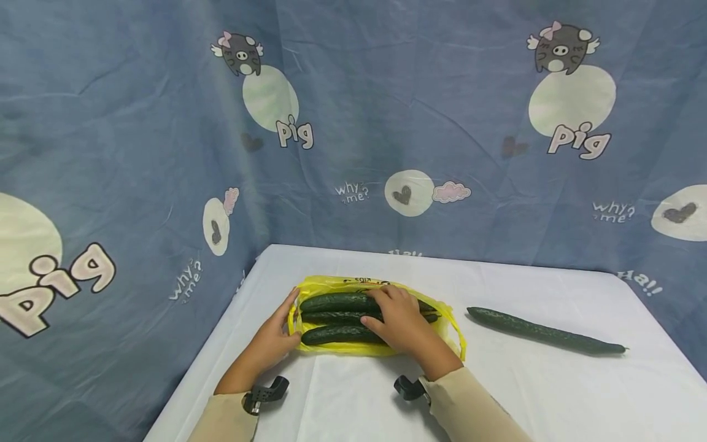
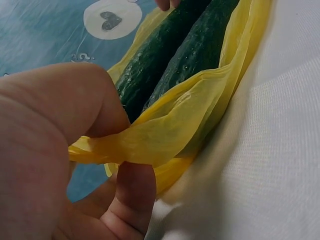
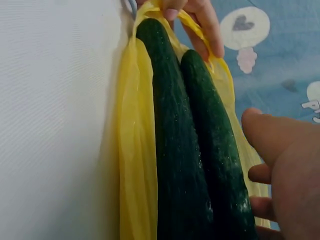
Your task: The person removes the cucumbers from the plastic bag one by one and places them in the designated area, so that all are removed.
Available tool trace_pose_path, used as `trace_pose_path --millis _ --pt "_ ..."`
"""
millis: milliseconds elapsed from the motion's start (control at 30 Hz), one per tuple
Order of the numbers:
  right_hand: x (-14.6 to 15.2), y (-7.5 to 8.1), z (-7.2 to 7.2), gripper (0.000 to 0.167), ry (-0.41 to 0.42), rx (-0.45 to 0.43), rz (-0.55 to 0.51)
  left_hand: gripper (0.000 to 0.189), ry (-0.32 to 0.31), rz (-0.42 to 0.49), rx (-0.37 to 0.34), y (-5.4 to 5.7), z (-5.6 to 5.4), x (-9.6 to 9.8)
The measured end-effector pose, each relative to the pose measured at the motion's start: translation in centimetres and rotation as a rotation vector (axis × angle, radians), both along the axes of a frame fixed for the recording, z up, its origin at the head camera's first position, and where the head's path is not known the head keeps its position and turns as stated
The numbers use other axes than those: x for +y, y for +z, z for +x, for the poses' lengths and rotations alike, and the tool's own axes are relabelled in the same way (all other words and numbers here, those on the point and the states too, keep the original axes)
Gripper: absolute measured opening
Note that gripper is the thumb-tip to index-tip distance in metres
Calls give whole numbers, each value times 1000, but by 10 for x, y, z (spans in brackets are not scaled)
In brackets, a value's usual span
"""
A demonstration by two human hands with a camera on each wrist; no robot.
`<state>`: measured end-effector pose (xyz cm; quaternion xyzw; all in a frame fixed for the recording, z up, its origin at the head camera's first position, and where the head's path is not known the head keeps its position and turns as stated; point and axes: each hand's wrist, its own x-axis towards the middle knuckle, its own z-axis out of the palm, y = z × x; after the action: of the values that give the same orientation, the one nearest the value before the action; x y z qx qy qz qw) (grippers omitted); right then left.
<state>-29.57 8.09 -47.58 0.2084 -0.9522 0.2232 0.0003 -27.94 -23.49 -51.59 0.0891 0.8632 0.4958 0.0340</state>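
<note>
Three dark green cucumbers (image 1: 337, 333) lie side by side in a yellow plastic bag (image 1: 353, 351), whose mouth is spread around them. At the bag's left end, my left hand (image 1: 270, 341) pinches the rim between thumb and fingers; the left wrist view shows the yellow film (image 2: 165, 135) held there. My right hand (image 1: 400, 319) is over the right half of the cucumbers, its fingers loosely bent. In the right wrist view its fingers are close beside one cucumber (image 3: 215, 130), not wrapped around it. Whether they touch it I cannot tell.
Another long cucumber (image 1: 544, 331) lies on the white-covered table (image 1: 552, 393), to the right of the bag. Behind and to the left hangs a blue curtain (image 1: 442, 110) with pig prints. Black wrist mounts (image 1: 269, 391) sit on both forearms.
</note>
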Motion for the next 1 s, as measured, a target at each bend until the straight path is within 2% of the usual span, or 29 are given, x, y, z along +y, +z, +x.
trace_pose_path --millis 267,500,667,867,1000 --pt "-12 -6 -14 70 -60 -18 28 100 13 -25 -19 2 -1 0" --pt "-23 -12 -16 69 -132 -5 -1 101 20 -16 -8 0 1 0" --pt "-30 -14 -19 66 -194 6 -33 101 26 -48 1 0 1 -1" --pt "-38 -16 -21 67 -287 20 -17 100 9 -43 12 0 0 0" --pt "-41 -18 -20 68 -319 35 -9 100 5 -53 11 -1 0 1"
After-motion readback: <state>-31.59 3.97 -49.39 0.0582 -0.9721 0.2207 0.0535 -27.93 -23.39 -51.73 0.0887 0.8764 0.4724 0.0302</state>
